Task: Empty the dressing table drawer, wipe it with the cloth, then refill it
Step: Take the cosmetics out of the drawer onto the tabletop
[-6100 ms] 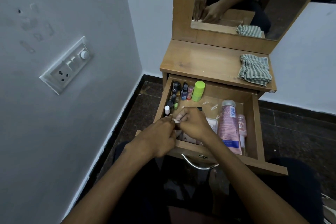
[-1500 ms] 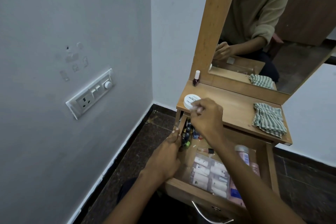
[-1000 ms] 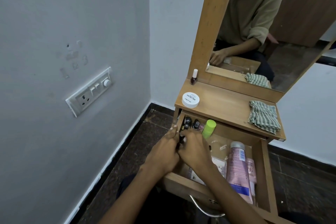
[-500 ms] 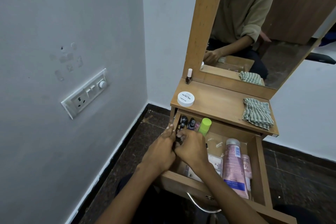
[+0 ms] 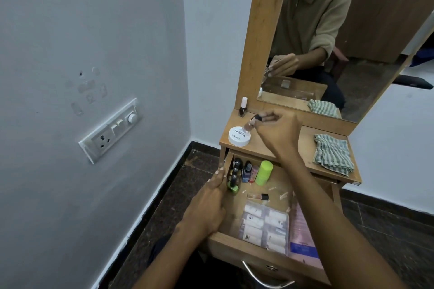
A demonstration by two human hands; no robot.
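Here the right hand's fingers [image 5: 270, 117] pinch a nail polish bottle [image 5: 252, 122].

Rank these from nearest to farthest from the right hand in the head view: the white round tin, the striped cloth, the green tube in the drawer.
From the right hand, which holds a small bottle over the tabletop:
1. White round tin, on the tabletop just left of the hand.
2. Green tube, below the hand, at the back of the drawer.
3. Striped cloth, at the tabletop's right end.

I log: green-and-white striped cloth [image 5: 333, 157] right of my hands; lime-green tube [image 5: 264, 172] between them; white round tin [image 5: 239, 136]; tan wooden desk [image 5: 303, 148].
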